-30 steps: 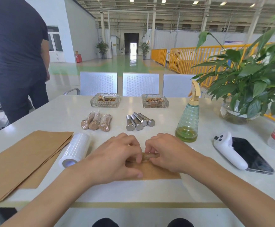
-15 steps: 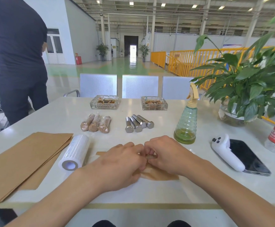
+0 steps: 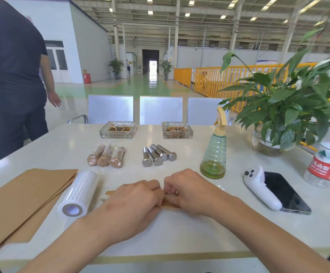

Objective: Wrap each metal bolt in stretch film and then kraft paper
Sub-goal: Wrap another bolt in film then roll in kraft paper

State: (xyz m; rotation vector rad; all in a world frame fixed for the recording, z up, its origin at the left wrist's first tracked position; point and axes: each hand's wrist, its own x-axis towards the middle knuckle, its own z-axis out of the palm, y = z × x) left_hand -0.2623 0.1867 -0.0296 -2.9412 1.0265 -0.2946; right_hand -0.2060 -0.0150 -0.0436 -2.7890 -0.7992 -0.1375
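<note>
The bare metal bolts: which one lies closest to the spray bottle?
The rightmost bolt of the four, at the row's right end; the other three lie further left, toward the wrapped bolts, away from the spray bottle.

Bright factory hall (image 3: pixel 150 26), green floor (image 3: pixel 140 89)

Kraft sheet (image 3: pixel 170 202): far less showing than a second ago — now a sliver between the hands.
Left hand (image 3: pixel 134 205): closer to right hand (image 3: pixel 191 192) — knuckles touching.
Bystander (image 3: pixel 12 75): arm now swung out.
</note>
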